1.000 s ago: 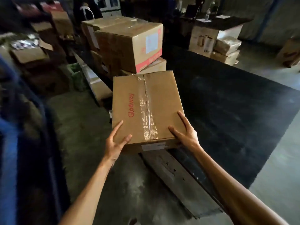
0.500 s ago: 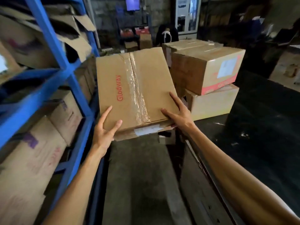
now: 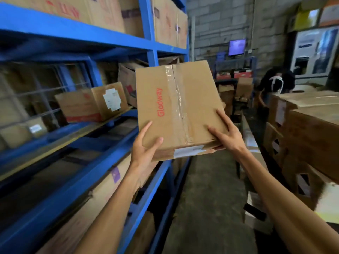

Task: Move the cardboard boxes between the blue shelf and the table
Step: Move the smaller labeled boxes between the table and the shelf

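Both hands, left hand (image 3: pixel 145 153) and right hand (image 3: pixel 226 137), clasp the taped Glodway box (image 3: pixel 176 109) by its near corners, aloft beside the blue shelf (image 3: pixel 117 43); stiff cardboard, seemingly light, though its underside is hidden.

Grey block wall (image 3: pixel 220 21), wall-mounted screen (image 3: pixel 236 47), concrete floor (image 3: pixel 211 198), dim light.

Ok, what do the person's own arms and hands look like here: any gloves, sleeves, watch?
Both are bare: no gloves, rings or watch on the left hand or the right hand. The forearms are uncovered as far as the frame shows, with no sleeve edge, wristband or marking in view.
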